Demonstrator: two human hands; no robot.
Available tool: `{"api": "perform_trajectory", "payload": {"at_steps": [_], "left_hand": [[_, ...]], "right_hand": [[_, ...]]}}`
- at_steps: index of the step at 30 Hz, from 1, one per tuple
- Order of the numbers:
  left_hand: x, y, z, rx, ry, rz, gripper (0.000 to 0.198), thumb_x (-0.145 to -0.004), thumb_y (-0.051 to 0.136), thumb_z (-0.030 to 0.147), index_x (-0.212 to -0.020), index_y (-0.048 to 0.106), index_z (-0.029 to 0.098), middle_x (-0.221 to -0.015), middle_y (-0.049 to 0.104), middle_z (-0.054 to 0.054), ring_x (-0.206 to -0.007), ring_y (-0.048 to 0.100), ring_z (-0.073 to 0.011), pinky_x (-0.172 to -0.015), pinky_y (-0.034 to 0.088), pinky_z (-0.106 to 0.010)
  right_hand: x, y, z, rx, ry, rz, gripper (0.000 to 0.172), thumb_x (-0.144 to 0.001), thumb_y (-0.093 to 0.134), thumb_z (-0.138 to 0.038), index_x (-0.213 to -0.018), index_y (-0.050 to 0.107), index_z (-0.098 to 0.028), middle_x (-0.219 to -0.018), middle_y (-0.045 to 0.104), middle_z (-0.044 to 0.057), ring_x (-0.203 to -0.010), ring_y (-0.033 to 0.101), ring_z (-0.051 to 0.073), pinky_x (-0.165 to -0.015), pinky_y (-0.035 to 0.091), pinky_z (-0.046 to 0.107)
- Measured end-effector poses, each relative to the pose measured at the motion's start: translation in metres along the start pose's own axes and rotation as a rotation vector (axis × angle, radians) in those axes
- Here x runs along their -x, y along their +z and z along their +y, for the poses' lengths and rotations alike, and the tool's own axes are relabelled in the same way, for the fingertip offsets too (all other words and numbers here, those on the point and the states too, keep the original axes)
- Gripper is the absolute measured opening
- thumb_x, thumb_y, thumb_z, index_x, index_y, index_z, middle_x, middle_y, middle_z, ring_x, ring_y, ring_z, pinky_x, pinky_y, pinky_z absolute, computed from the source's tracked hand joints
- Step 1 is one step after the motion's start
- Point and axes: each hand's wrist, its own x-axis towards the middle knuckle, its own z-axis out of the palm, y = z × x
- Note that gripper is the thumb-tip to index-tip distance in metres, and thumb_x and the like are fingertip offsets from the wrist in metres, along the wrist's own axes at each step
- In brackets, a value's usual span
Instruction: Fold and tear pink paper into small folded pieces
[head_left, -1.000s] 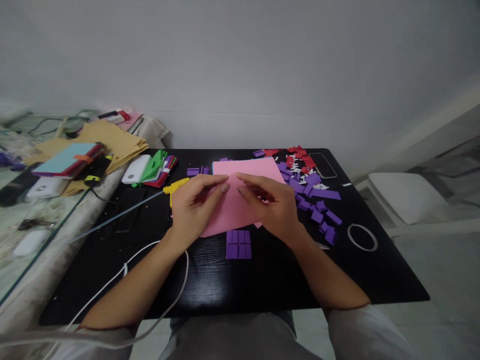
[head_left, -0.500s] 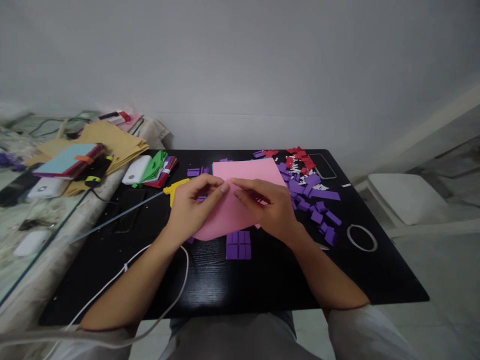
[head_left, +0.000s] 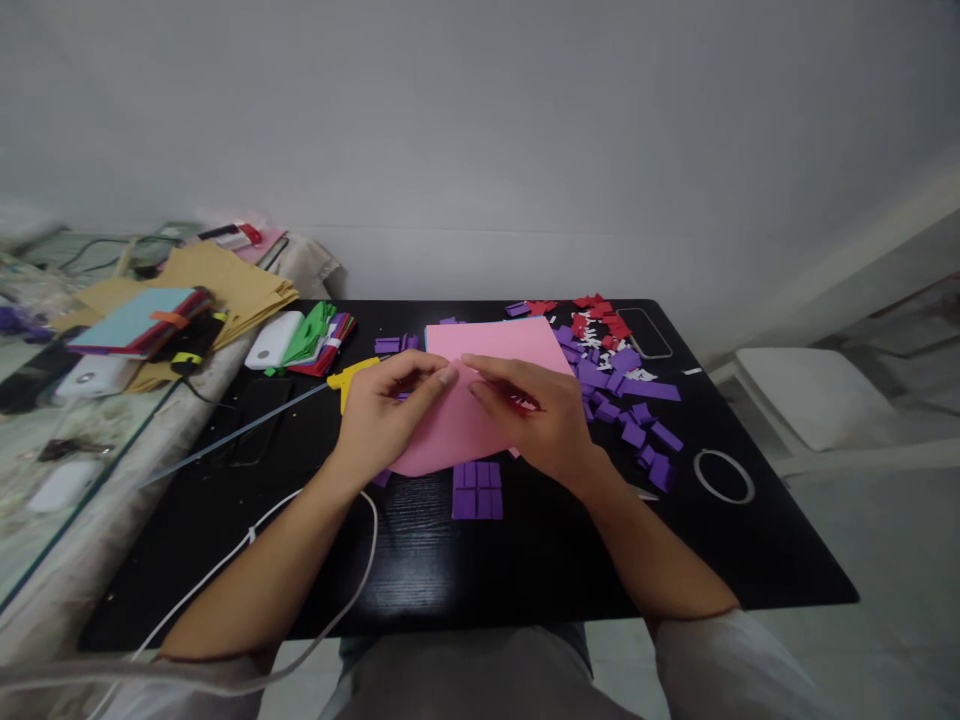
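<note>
Both my hands meet over the middle of the black table, at a pink sheet (head_left: 465,435) that looks like paper or thin foam. My left hand (head_left: 394,405) pinches it between thumb and forefinger. Close beside it, the thumb and fingers of my right hand (head_left: 536,410) are pinched on the same sheet, their tips partly hidden. The sheet's front edge curves toward me. Just below it lies a purple block of folded pieces (head_left: 477,492) in a small grid. A yellow glue gun (head_left: 352,375) with a long translucent stick is partly behind my left hand.
Loose purple pieces (head_left: 634,432) and red scraps (head_left: 596,312) are scattered at the right. A white ring (head_left: 724,476) lies near the table's right edge. Green strips (head_left: 309,335) sit at the back left. A white cable (head_left: 373,540) loops across the front left.
The pink sheet's front edge has lifted very slightly. Both hands stay almost where they were, with only a small shift of the right fingers.
</note>
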Motion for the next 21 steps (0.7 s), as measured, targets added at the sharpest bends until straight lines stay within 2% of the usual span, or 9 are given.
{"api": "perform_trajectory", "payload": {"at_steps": [2,5,8,15,21], "left_hand": [[0.001,0.002,0.0,0.007,0.003,0.037,0.007,-0.091,0.078,0.027,-0.092,0.081,0.021,-0.085,0.08,-0.001,-0.073,0.072,-0.0117,-0.07,0.058,-0.022],[0.005,0.007,-0.001,-0.001,0.055,0.136,0.017,-0.089,0.081,0.026,-0.107,0.081,0.023,-0.092,0.082,-0.001,-0.079,0.076,-0.0125,-0.076,0.06,-0.023],[0.008,0.011,-0.001,-0.076,0.148,0.202,0.017,-0.089,0.082,0.023,-0.106,0.082,0.025,-0.096,0.083,0.0,-0.082,0.076,-0.0122,-0.079,0.061,-0.023],[0.009,0.011,0.001,-0.098,0.211,0.22,0.017,-0.09,0.081,0.018,-0.104,0.084,0.027,-0.098,0.084,0.0,-0.083,0.076,-0.0119,-0.078,0.06,-0.024],[0.009,0.011,0.001,-0.08,0.152,0.211,0.012,-0.09,0.081,0.023,-0.101,0.084,0.026,-0.096,0.083,-0.001,-0.082,0.076,-0.0135,-0.078,0.061,-0.026]], "right_hand": [[0.0,0.0,0.0,0.004,-0.021,0.003,0.028,-0.101,0.066,-0.02,-0.124,0.078,-0.03,-0.111,0.084,0.001,-0.096,0.079,0.018,-0.088,0.064,0.033],[0.0,0.001,-0.001,0.004,-0.018,0.012,0.028,-0.101,0.066,-0.019,-0.124,0.078,-0.028,-0.111,0.084,0.002,-0.098,0.079,0.018,-0.088,0.063,0.032],[0.001,0.001,-0.001,0.007,-0.003,0.031,0.027,-0.101,0.067,-0.021,-0.124,0.078,-0.028,-0.109,0.084,0.002,-0.093,0.079,0.018,-0.085,0.063,0.032],[0.001,0.001,-0.002,0.012,0.001,0.034,0.026,-0.102,0.066,-0.024,-0.124,0.078,-0.029,-0.111,0.084,0.003,-0.095,0.079,0.019,-0.087,0.064,0.033],[0.0,0.002,-0.001,0.001,-0.02,0.043,0.027,-0.101,0.067,-0.02,-0.123,0.078,-0.029,-0.109,0.084,0.002,-0.093,0.079,0.018,-0.084,0.063,0.032]]}}
